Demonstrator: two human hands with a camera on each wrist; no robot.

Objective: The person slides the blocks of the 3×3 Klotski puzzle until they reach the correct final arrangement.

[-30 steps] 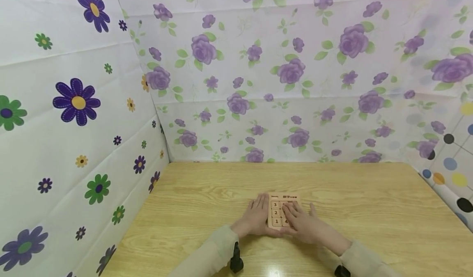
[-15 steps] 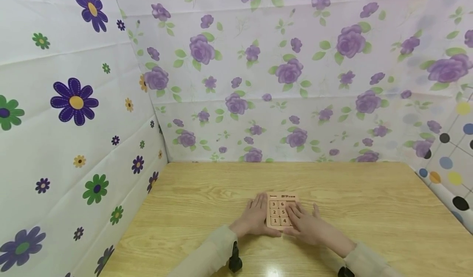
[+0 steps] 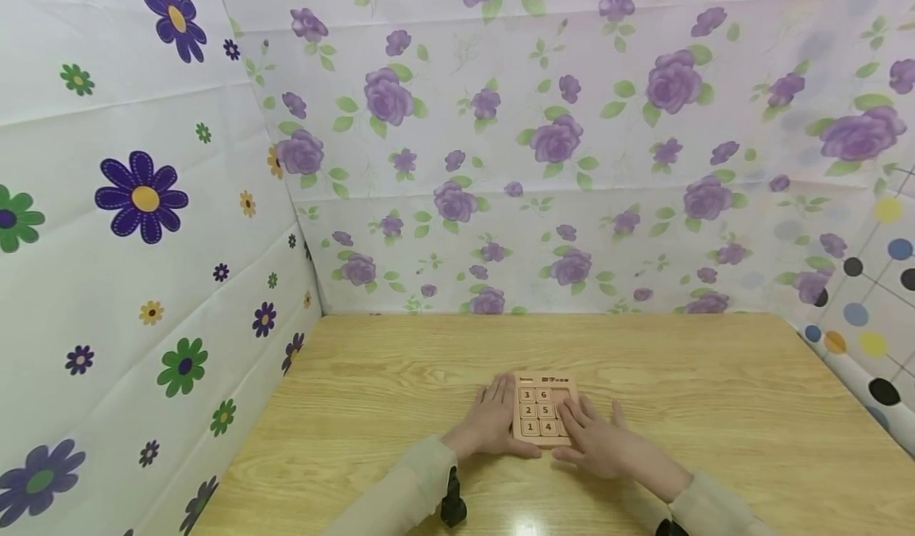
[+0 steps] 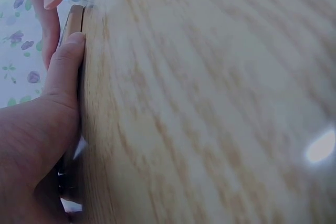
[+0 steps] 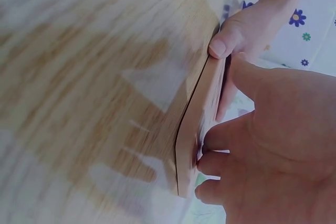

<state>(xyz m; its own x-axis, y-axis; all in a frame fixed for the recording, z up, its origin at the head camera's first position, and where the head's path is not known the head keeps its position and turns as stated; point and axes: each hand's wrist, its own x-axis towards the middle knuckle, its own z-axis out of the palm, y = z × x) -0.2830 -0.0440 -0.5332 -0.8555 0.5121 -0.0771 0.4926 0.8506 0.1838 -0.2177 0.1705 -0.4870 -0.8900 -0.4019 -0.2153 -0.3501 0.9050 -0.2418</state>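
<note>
Number-puzzle board (image 3: 545, 376), one, pale and wood-like, lying flat at the lower centre of the head view, with square numbered tiles (image 3: 546, 410) set in a frame: 3 and 6, 2 and 5, 1 and 4 legible by rows; the upper-right cell, so far as it shows to me, bears no numeral, and the rest of that column is partly covered. Handling, in my judgement: light, stiff, smooth-faced, not very fragile; the tiles probably shift under fingertip pressure, so I would take hold by the outer side edges, clear of the faces. Left hand (image 3: 495, 423), at the board's left side: fingers extended and together along that edge, thumb reaching to its near edge, where the left wrist view shows me contact; it braces the corner without closing round it. Right hand (image 3: 597, 434), over the right column: fingers spread and slightly bent, tips at the board's face, nothing pinched; its thumb points toward the near edge, and whether that touches I cannot tell. Surroundings: wood-grain table (image 3: 372, 377) under all; pale sleeves (image 3: 400, 484) at bottom left and bottom right; black wrist fitting (image 3: 453, 504) below the left cuff; purple-rose sheet (image 3: 443, 147) across the top; daisy sheet (image 3: 71, 282) filling the left; dotted sheet (image 3: 868, 314) at the right edge.
</note>
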